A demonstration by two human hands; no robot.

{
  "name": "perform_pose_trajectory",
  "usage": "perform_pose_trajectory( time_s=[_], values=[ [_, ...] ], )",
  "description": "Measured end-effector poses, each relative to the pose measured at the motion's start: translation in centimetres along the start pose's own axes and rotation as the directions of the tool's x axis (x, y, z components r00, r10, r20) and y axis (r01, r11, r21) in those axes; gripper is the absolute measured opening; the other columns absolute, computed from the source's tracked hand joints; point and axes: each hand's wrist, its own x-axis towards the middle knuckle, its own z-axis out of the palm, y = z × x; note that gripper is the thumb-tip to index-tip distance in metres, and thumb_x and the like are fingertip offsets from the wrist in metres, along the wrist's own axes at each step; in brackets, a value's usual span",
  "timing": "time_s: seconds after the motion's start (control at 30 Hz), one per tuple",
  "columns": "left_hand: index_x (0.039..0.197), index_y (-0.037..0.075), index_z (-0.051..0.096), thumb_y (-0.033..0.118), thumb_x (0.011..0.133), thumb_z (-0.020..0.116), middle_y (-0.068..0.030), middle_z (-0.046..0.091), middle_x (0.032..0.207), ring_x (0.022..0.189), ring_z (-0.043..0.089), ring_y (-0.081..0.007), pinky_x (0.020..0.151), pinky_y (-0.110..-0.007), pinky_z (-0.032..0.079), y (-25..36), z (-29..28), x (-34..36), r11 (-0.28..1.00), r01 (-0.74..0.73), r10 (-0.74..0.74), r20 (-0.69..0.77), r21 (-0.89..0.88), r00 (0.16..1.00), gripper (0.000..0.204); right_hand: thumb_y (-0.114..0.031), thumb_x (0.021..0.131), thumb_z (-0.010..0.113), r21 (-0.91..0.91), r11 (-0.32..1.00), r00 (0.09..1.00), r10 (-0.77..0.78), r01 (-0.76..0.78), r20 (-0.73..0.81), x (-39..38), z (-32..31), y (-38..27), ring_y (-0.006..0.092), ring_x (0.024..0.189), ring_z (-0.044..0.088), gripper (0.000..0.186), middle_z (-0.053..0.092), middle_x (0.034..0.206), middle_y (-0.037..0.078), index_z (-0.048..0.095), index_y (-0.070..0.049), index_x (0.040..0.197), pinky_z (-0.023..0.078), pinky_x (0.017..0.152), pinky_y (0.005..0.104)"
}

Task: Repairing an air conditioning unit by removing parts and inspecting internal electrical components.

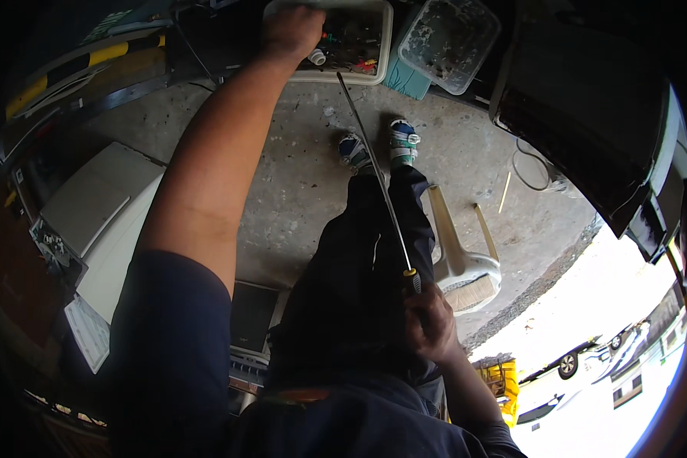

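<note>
My left hand (295,34) reaches over a white-rimmed plastic tub (384,42), its fingers curled and mostly turned away, so what they hold is hidden. The tub has small dark, red and green items in it, and a white cylindrical piece (317,57) lies just below my hand. My right hand (431,320) grips a long screwdriver (389,203) by its yellow-and-black handle, the thin shaft pointing up past my feet toward the tub.
A clear container (446,46) on a teal sheet sits beside the tub. A white plastic chair (466,271) stands by my right leg. Pale appliance panels (91,195) are at left, a dark cabinet (588,130) at right, a cable (530,172) on the floor, a yellow bag (507,385) near my right arm.
</note>
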Motion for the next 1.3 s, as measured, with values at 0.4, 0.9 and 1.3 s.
perform_pose_trajectory(
  time_s=[0.4, 0.9, 1.3],
  values=[
    [0.111, 0.005, 0.064, 0.013, 0.098, 0.056, -0.0062, 0.065, 0.092, 0.066, 0.055, -0.0103, 0.059, -0.025, 0.044, 0.9, -2.9, -10.4, -0.299, -0.107, -0.170, -0.057, -0.948, 0.984, 0.017, 0.005, 0.071, 0.057, 0.012, 1.000, 0.999, -0.027, 0.027, -0.031, -0.2, 0.1, -0.5, 0.0205, 0.064, 0.051, 0.028, 0.060, 0.104, 0.015, 0.060, -0.003, 0.097, 0.043, 0.058, 0.0297],
    [0.115, 0.006, 0.061, 0.014, 0.098, 0.056, -0.0052, 0.063, 0.092, 0.068, 0.050, -0.0100, 0.062, -0.021, 0.038, -0.3, -6.0, -22.7, -0.385, -0.278, -0.173, -0.227, -0.880, 0.958, 0.019, 0.005, 0.073, 0.057, -0.053, 0.999, 0.996, -0.003, 0.008, 0.090, 0.9, 1.2, -2.1, 0.0193, 0.064, 0.051, 0.026, 0.061, 0.104, 0.015, 0.060, -0.003, 0.097, 0.042, 0.058, 0.0289],
    [0.112, 0.008, 0.061, 0.028, 0.100, 0.056, -0.0011, 0.060, 0.086, 0.067, 0.052, -0.0081, 0.058, -0.021, 0.040, 0.8, -5.4, -16.3, -0.204, -0.118, -0.245, -0.066, -0.972, 0.967, 0.024, 0.005, 0.072, 0.057, -0.055, 0.998, 0.999, 0.012, -0.009, 0.049, 0.0, 1.6, -2.0, 0.0229, 0.069, 0.055, 0.028, 0.062, 0.102, 0.015, 0.060, -0.002, 0.098, 0.046, 0.063, 0.0303]
  ],
)
